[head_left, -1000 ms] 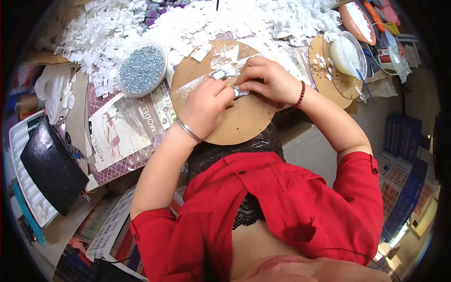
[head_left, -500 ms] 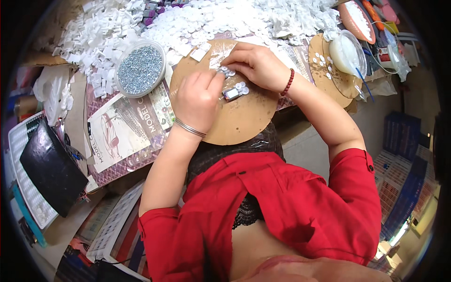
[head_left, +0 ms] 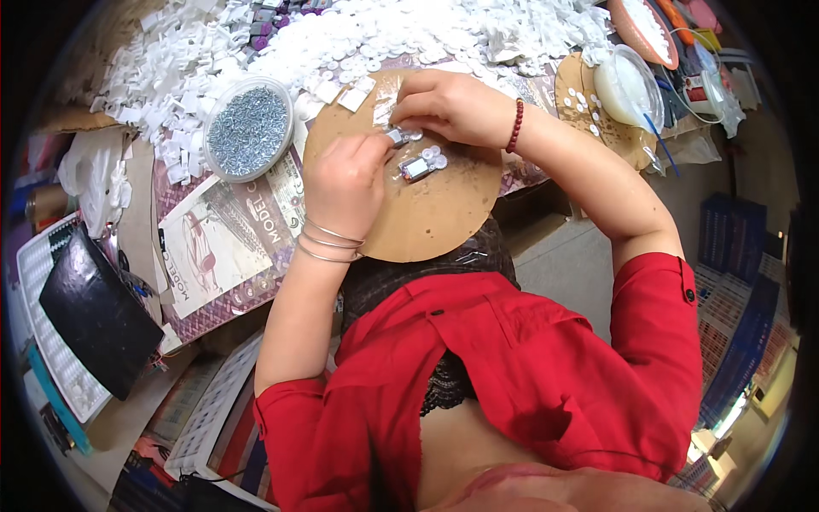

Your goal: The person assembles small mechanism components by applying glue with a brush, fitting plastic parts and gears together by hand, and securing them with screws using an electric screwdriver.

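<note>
Left hand (head_left: 348,183) is pinching a small grey block (head_left: 395,136) over the cardboard disc (head_left: 426,226)'s far half; right hand (head_left: 445,107) is crowding it, can't tell if gripping. Another wheeled block (head_left: 415,169) is lying mid-disc, screw tub (head_left: 250,128) sitting left.

From here I see a red shirt (head_left: 554,350) with a dark front button (head_left: 437,313). Clocked from that button: black lace (head_left: 448,386) at six, a tab (head_left: 685,278) on the right sleeve (head_left: 650,320) at three, silver bangles (head_left: 328,241) behind the bare left hand (head_left: 348,183) at ten, dark-red beads (head_left: 516,125) behind the bare right hand (head_left: 452,107) at one.
</note>
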### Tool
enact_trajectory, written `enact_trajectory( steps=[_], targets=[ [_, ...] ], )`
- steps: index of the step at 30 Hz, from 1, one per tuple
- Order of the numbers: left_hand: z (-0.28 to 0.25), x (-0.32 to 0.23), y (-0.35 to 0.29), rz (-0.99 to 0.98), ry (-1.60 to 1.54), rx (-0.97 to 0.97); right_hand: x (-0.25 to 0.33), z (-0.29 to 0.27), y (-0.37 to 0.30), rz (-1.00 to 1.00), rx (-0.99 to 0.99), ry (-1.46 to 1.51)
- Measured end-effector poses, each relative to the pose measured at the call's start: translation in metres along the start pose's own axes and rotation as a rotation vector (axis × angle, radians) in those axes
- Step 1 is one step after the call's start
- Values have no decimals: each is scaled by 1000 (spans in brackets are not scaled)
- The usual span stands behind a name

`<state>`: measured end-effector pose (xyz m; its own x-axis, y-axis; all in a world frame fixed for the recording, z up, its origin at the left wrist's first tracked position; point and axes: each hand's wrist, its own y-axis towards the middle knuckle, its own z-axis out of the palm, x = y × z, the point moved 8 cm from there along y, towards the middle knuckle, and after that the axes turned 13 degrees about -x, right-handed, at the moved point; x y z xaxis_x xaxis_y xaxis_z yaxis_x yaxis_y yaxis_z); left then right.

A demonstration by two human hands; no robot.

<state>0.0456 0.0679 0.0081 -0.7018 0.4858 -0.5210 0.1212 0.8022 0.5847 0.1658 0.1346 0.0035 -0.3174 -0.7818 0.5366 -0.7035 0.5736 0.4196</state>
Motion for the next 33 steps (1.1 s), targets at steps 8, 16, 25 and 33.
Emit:
enact_trajectory(
  steps=[8, 16, 25, 33],
  targets=[
    [-16, -19, 6, 75, -108, -30, 17, -34, -38, 292, -217, 42],
    [-10, -16, 8, -64, -62, -126, 36, -40, -66, 284, -328, -15],
    [2, -1, 3, -166, -72, 10, -20, -134, -283, 938, -1515, 51],
    [-8, -17, -2, -110, -100, -29, 24, -225, -276, 468, -1305, -751]
  ],
)
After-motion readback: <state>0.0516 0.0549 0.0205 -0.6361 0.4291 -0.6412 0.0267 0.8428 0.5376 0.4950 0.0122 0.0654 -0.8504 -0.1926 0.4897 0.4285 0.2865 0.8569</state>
